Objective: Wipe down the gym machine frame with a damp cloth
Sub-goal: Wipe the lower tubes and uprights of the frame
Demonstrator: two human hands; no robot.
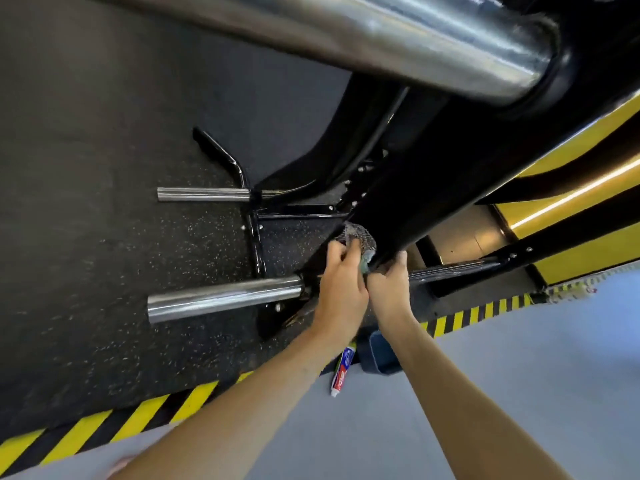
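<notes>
Low on the black frame (426, 188), near its foot, the left hand (341, 282) and right hand (388, 285) sit side by side, fingers curled round a grey cloth (360, 239) pressed against it, so wiping looks underway here, with the long stretch above likely still to do.

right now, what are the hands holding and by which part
The cloth, against the black frame: left hand grips its bunched upper part, right hand its lower end at the frame's edge.

Our arms reach forward; our left hand (341, 284) and right hand (389, 289) touch, both gripping a grey mesh cloth (362, 237).
</notes>
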